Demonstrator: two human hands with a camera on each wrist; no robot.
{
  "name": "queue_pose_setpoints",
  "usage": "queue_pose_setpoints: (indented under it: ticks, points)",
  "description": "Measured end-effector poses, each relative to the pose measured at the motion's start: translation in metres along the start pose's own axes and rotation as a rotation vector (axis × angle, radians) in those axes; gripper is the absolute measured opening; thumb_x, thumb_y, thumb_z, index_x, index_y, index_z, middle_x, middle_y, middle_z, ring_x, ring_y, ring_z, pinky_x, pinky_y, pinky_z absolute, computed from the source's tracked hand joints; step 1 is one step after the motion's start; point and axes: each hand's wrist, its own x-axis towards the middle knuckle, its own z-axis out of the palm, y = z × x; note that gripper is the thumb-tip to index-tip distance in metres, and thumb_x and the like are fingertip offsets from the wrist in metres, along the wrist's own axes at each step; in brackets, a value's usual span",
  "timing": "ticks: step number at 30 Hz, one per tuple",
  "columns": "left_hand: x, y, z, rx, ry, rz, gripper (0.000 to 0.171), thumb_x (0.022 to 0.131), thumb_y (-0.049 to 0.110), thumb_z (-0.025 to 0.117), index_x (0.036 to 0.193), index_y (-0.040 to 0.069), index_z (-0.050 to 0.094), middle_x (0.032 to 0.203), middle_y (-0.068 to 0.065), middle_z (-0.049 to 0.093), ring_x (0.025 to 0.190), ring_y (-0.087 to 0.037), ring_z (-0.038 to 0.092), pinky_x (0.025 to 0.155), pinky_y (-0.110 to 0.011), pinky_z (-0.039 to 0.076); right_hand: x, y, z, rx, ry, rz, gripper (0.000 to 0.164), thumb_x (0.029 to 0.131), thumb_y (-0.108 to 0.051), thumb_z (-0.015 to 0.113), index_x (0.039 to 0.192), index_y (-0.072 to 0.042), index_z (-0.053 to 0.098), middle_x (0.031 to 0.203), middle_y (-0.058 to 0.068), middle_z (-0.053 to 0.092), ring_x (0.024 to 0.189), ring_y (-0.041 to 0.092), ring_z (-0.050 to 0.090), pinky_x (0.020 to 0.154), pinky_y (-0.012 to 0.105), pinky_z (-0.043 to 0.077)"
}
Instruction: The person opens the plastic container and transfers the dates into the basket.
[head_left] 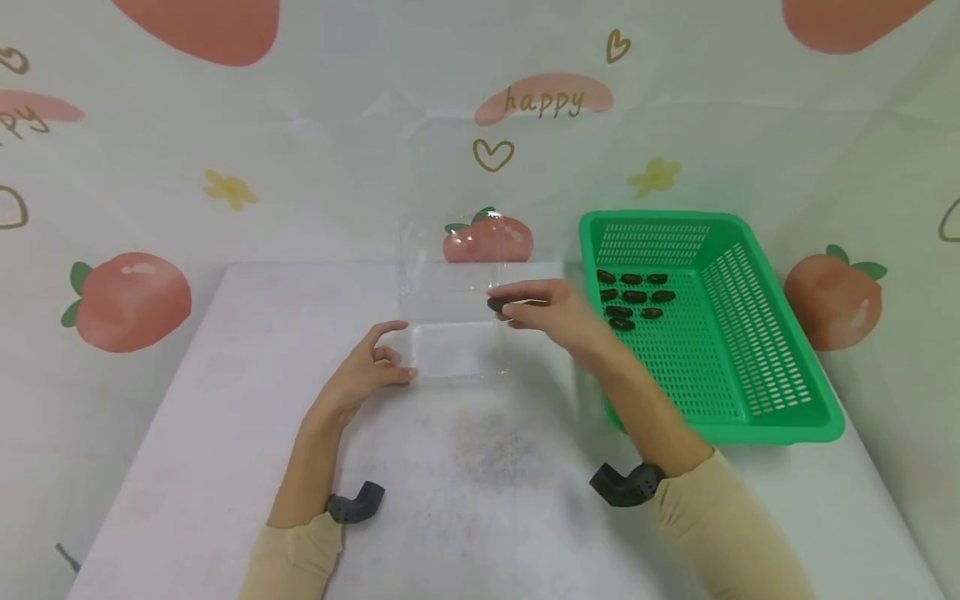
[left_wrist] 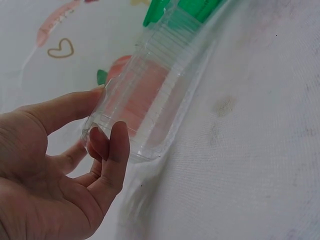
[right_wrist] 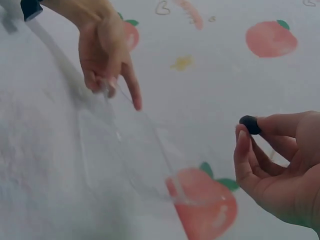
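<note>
A clear plastic clamshell box [head_left: 457,350] lies on the table with its lid [head_left: 450,258] raised at the back. My left hand [head_left: 367,367] holds the box by its left side, thumb at the front corner and forefinger at the rear one. In the left wrist view, the fingers of the left hand [left_wrist: 75,155] curl at the end of the box [left_wrist: 145,100]. My right hand [head_left: 555,317] pinches a dark date [head_left: 496,306] between thumb and fingertips, above the box's right rear part. The right wrist view shows the date [right_wrist: 250,125] at the fingertips.
On the right stands a green slotted basket [head_left: 780,333] with several dark dates [head_left: 634,297] in its left rear part. A white cloth with printed fruit [head_left: 135,302] hangs behind the table [head_left: 480,500].
</note>
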Motion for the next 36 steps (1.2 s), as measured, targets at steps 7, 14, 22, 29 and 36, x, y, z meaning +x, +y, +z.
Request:
queue_pose_setpoints:
  ticks: [7, 14, 22, 29, 36]
  points:
    - [-0.003, -0.002, -0.002, 0.014, 0.000, -0.005, 0.081, 0.086, 0.008, 0.078, 0.152, 0.018, 0.031, 0.087, -0.004, 0.047, 0.084, -0.021, 0.062, 0.083, -0.030, 0.056, -0.021, -0.003, -0.044, -0.018, 0.060, 0.034, 0.033, 0.099, -0.016, 0.063, 0.130, -0.004, 0.064, 0.128, 0.010, 0.063, 0.109, 0.022, 0.066, 0.097, 0.031, 0.051]
    - [-0.004, -0.002, -0.002, 0.003, -0.004, 0.003, 0.081, 0.086, 0.007, 0.077, 0.152, 0.017, 0.031, 0.086, -0.003, 0.047, 0.084, -0.021, 0.062, 0.083, -0.030, 0.056, -0.036, 0.000, -0.078, -0.023, 0.122, 0.128, 0.040, 0.098, -0.027, 0.065, 0.134, -0.010, 0.062, 0.129, 0.006, 0.062, 0.111, 0.018, 0.065, 0.099, 0.031, 0.049]
    - [-0.003, -0.002, -0.002, -0.008, -0.005, -0.003, 0.080, 0.086, 0.006, 0.078, 0.151, 0.018, 0.033, 0.086, -0.004, 0.046, 0.084, -0.022, 0.063, 0.083, -0.031, 0.057, -0.050, 0.018, -0.114, -0.009, 0.166, 0.087, 0.042, 0.097, -0.021, 0.067, 0.134, -0.001, 0.060, 0.131, 0.006, 0.059, 0.112, 0.020, 0.061, 0.094, 0.028, 0.052]
    - [-0.002, 0.000, -0.002, -0.018, -0.014, 0.001, 0.082, 0.085, 0.005, 0.078, 0.151, 0.017, 0.032, 0.086, -0.004, 0.045, 0.082, -0.021, 0.061, 0.084, -0.032, 0.057, -0.061, 0.039, -0.147, -0.158, 0.161, 0.121, 0.050, 0.101, -0.024, 0.061, 0.140, 0.004, 0.049, 0.142, 0.012, 0.045, 0.110, 0.007, 0.063, 0.097, 0.025, 0.050]
    - [-0.001, -0.002, -0.003, -0.013, -0.009, 0.005, 0.081, 0.085, 0.008, 0.079, 0.151, 0.017, 0.032, 0.087, -0.004, 0.044, 0.081, -0.021, 0.061, 0.084, -0.031, 0.057, -0.063, 0.056, -0.167, -0.322, 0.176, 0.217, 0.057, 0.100, -0.036, 0.060, 0.144, -0.001, 0.049, 0.145, 0.017, 0.045, 0.108, 0.002, 0.064, 0.101, 0.031, 0.048]
